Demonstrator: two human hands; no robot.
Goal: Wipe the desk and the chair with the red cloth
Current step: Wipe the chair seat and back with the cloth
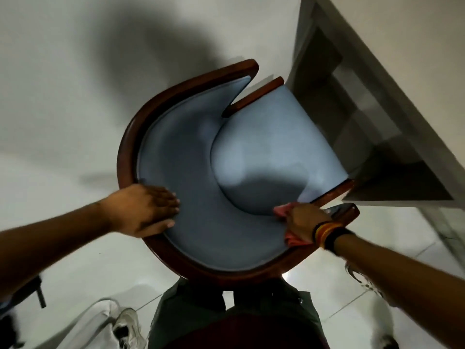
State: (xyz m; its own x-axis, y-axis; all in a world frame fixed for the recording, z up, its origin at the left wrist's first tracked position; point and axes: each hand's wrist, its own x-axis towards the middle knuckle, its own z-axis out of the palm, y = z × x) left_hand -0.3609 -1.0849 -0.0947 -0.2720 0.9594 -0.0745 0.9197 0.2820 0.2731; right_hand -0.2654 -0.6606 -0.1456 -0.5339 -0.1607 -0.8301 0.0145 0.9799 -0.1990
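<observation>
Seen from above, the chair (266, 137) has blue padding and a curved dark wooden frame. My left hand (146, 210) lies flat over the left side of the backrest, fingers together on the blue padding. My right hand (303, 221) presses the red cloth (283, 210) against the inner right side of the backrest, near the armrest. Only the cloth's edges show, beyond the fingertips and under the wrist. The grey desk (392, 114) stands at the upper right, just past the chair's seat.
White tiled floor (75, 96) surrounds the chair. White shoes (128, 326) and a white bag lie at the lower left by my legs. A dark stand leg (41, 295) shows at the left edge. The desk's open shelves face the chair's front.
</observation>
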